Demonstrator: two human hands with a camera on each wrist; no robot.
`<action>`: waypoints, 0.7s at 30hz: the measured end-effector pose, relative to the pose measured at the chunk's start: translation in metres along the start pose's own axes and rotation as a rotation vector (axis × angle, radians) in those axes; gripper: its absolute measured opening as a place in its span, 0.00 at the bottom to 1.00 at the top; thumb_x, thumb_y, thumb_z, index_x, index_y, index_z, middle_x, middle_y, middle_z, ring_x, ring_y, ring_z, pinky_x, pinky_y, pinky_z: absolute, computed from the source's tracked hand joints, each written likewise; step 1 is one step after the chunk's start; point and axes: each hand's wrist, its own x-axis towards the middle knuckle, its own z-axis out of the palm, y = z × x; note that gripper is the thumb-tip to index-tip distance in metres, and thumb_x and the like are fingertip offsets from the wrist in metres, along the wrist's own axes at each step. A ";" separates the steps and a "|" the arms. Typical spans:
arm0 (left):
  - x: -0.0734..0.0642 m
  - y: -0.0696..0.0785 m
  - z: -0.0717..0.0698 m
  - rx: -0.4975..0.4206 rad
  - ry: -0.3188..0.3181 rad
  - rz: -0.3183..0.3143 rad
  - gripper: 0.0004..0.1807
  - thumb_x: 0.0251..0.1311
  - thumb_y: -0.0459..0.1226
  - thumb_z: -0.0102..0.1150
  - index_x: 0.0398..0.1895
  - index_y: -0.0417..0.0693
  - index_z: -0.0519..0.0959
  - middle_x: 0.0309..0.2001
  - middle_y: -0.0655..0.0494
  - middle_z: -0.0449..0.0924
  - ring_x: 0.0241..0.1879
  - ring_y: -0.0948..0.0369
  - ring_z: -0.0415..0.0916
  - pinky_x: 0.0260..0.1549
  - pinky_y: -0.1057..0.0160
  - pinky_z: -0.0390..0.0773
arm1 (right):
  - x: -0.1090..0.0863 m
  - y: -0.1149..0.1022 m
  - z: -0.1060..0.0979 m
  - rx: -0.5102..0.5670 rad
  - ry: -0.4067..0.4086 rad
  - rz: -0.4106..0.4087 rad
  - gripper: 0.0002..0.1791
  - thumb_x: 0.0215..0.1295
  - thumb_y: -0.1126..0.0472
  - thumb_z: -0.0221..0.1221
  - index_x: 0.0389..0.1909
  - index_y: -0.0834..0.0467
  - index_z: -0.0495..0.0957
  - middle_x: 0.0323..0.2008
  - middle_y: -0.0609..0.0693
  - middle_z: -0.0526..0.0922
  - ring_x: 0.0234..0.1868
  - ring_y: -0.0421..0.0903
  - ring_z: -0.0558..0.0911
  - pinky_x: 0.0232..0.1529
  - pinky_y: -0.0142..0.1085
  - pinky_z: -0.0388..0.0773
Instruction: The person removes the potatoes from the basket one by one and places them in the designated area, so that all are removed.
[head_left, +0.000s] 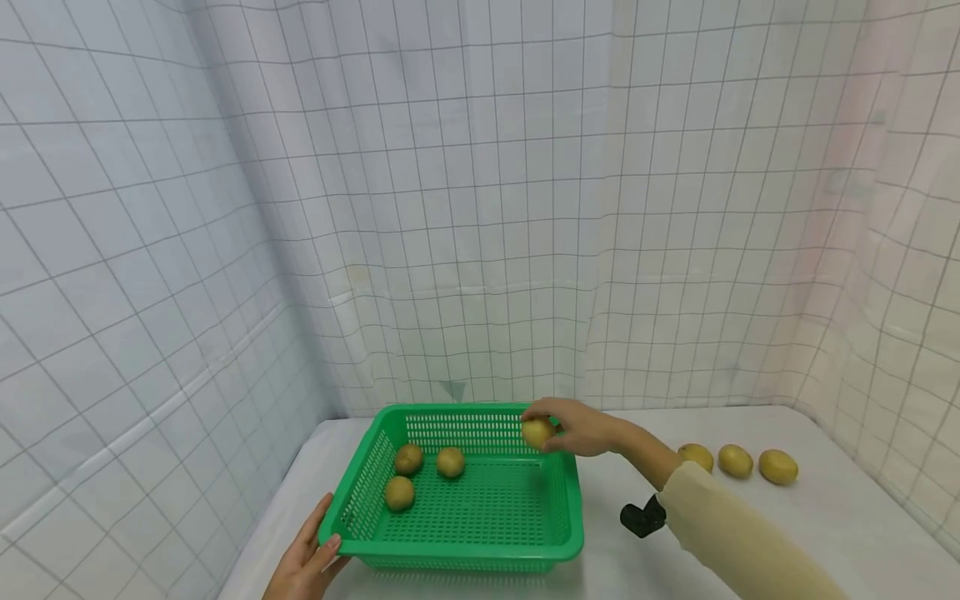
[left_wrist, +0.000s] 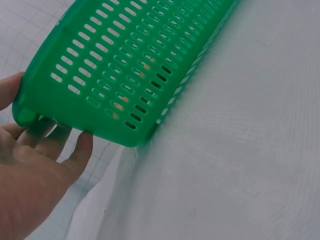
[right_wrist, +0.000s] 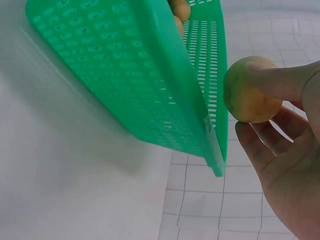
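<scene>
A green plastic basket [head_left: 480, 550] with slotted walls stands on the white table. Inside it, toward the left, lie a potato [head_left: 408, 459], a second potato [head_left: 451, 462] and a third potato [head_left: 399, 493]. My left hand [head_left: 303, 560] grips the basket's near left corner, thumb over the rim and fingers beneath it, as the left wrist view shows. Over the far right corner, my right hand [head_left: 581, 427] holds another potato [right_wrist: 252, 90] between thumb and fingers. In the right wrist view this potato is at rim height.
To the right on the table [head_left: 795, 533] sit a potato [head_left: 696, 456], another potato [head_left: 736, 461] and one more potato [head_left: 777, 467]. A small black object [head_left: 643, 517] shows beside the right sleeve. A white gridded curtain [head_left: 480, 208] hangs behind and at both sides.
</scene>
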 end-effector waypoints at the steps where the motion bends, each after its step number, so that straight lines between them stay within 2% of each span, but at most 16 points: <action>1: 0.000 0.000 0.000 0.000 -0.001 0.000 0.46 0.82 0.33 0.43 0.79 0.35 0.19 0.77 0.27 0.16 0.56 0.82 0.68 0.49 0.70 0.73 | -0.003 0.001 -0.001 -0.003 0.005 0.001 0.25 0.69 0.67 0.65 0.66 0.61 0.76 0.64 0.53 0.76 0.59 0.51 0.76 0.58 0.48 0.76; 12: -0.001 -0.001 0.001 -0.022 0.003 0.019 0.45 0.82 0.32 0.43 0.79 0.35 0.20 0.76 0.27 0.15 0.57 0.81 0.67 0.50 0.70 0.74 | -0.029 0.010 -0.011 0.067 0.024 -0.006 0.24 0.71 0.70 0.63 0.66 0.63 0.74 0.65 0.59 0.74 0.62 0.57 0.75 0.58 0.50 0.78; 21: 0.000 -0.001 0.000 -0.035 -0.008 0.007 0.46 0.82 0.33 0.43 0.79 0.36 0.18 0.76 0.28 0.14 0.56 0.82 0.68 0.49 0.70 0.74 | -0.054 0.014 -0.021 0.071 0.056 0.029 0.25 0.70 0.71 0.64 0.66 0.67 0.73 0.63 0.57 0.75 0.61 0.57 0.75 0.58 0.52 0.78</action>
